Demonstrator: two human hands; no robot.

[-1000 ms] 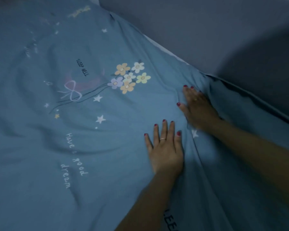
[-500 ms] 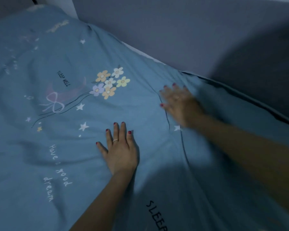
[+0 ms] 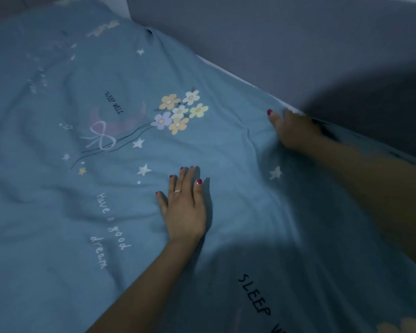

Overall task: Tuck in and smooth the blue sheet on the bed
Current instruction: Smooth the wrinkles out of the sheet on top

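The blue sheet [image 3: 226,150], printed with flowers, stars and words, covers the bed across nearly the whole view. My left hand [image 3: 184,207] lies flat on it near the middle, palm down, fingers together. My right hand [image 3: 292,131] is at the sheet's far edge by the wall, blurred, with its fingers reaching down over that edge. A crease runs from the right hand toward the middle. Whether the right hand's fingers pinch the cloth is hidden.
A grey wall [image 3: 298,44] runs along the far side of the bed, close against the mattress edge. A thin white strip of mattress [image 3: 226,68] shows between sheet and wall. Soft wrinkles lie across the sheet at left.
My right hand has slid from the sheet's top outward to the edge by the wall. My left hand stays pressed flat on the sheet near the star.
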